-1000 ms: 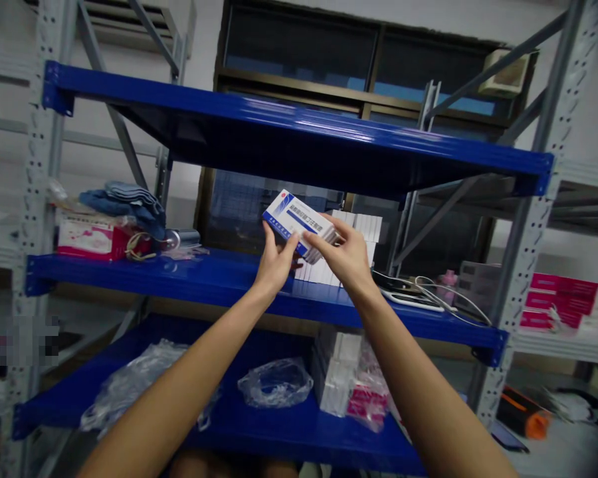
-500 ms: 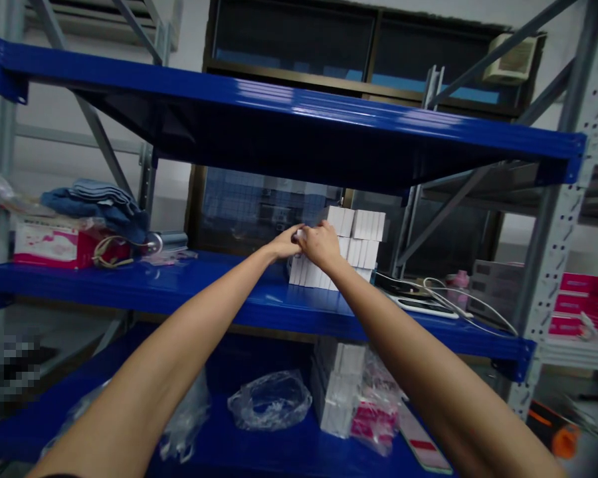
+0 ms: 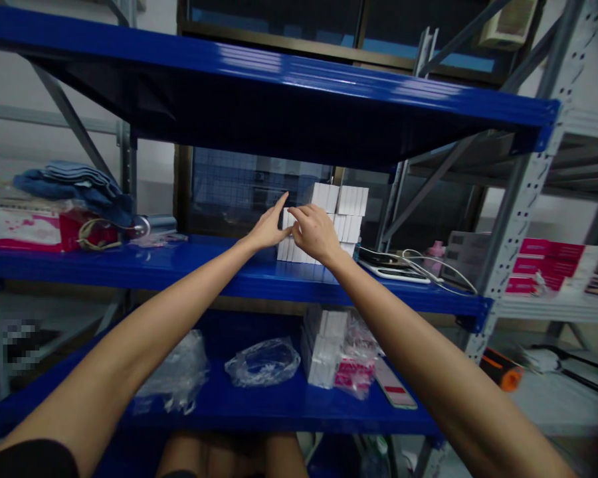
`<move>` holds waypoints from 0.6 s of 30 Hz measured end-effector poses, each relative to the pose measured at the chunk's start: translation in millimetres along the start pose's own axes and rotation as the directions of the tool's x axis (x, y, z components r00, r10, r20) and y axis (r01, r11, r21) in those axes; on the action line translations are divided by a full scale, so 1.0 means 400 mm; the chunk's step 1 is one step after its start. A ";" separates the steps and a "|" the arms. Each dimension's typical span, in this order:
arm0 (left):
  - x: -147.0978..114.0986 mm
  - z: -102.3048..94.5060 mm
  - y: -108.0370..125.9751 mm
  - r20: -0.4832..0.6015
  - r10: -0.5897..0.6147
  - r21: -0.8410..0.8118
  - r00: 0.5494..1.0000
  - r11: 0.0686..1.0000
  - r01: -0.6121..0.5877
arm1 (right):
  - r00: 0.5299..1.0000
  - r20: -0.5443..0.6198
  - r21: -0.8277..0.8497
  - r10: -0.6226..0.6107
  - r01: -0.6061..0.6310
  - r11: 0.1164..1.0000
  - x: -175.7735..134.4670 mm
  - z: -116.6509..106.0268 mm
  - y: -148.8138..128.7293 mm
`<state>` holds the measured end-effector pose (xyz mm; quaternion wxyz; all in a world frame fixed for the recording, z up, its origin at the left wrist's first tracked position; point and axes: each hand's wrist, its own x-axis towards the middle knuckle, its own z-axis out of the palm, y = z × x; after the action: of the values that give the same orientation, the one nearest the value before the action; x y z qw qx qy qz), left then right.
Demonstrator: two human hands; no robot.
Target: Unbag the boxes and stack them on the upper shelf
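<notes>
A stack of slim white boxes (image 3: 349,228) stands on the middle blue shelf (image 3: 214,269), several rows high. My left hand (image 3: 266,227) is at the stack's left side, thumb and index finger spread wide, with nothing visible in it. My right hand (image 3: 315,231) lies in front of the stack's left part, fingers reaching left and a little apart, thumb below them. It hides some of the boxes, and its fingertips look close to or against the box fronts. Whether either hand touches a box is hard to make out.
Right of the stack lie a white tray-like device (image 3: 396,271) and cables. A red-and-white carton (image 3: 27,226) and folded blue cloth (image 3: 74,182) sit at left. The lower shelf holds plastic bags (image 3: 264,362), more white boxes (image 3: 325,362) and a phone-like slab (image 3: 395,384). The upper shelf (image 3: 279,63) overhangs.
My hands were together at the stack's left front; now the left hand's fingers have spread and it has separated slightly from the right. The view has tilted down and shifted right.
</notes>
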<state>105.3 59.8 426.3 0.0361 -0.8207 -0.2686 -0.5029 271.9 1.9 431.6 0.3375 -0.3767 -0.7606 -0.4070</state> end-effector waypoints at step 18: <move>-0.753 0.167 -0.169 0.472 -0.778 0.347 0.415 0.597 0.724 | 0.308 0.885 -0.114 0.349 -0.583 0.804 -0.556 0.317 -0.254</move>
<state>21.5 17.6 124.7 -0.2399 -0.7210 -0.6256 -0.1766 268.2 7.2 156.5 0.0428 -0.6924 -0.7184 0.0523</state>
